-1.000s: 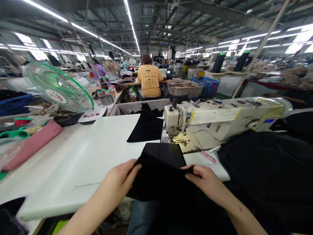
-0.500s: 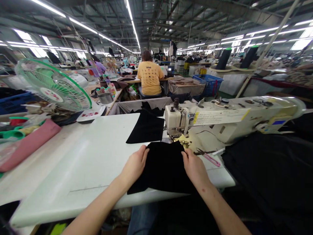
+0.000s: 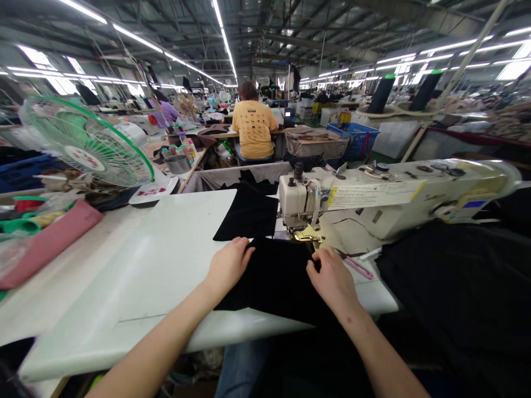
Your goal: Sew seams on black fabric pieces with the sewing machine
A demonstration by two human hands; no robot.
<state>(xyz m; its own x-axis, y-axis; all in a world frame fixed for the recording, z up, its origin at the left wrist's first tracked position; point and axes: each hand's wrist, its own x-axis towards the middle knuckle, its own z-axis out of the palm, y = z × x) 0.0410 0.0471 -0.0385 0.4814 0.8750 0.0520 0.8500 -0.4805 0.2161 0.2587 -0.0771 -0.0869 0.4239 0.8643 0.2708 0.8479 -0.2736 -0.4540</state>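
Note:
A black fabric piece (image 3: 277,276) lies on the white sewing table (image 3: 166,254), its far edge just in front of the sewing machine's needle area. My left hand (image 3: 230,264) is closed at its upper left corner, fingers over the edge. At the upper right edge, my right hand (image 3: 332,276) pinches the cloth between thumb and fingers, close to the brass-coloured guide (image 3: 307,235). Another black fabric piece (image 3: 249,215) rests flat beyond, left of the sewing machine (image 3: 348,193). Pink-handled snips (image 3: 360,267) lie beside my right hand, which hides their blades.
A dark cloth pile (image 3: 452,287) is heaped at right. To the left stand a green-rimmed fan (image 3: 87,149) and a rolled pink cloth (image 3: 53,243). Ahead, a person in a yellow shirt (image 3: 254,130) sits with their back to me. A blue crate (image 3: 354,142) stands beyond the machine.
The near edge of the black fabric has slid forward on the table. My left hand has shifted slightly forward and its fingers lie further over the corner. My right hand now covers the snips' blades.

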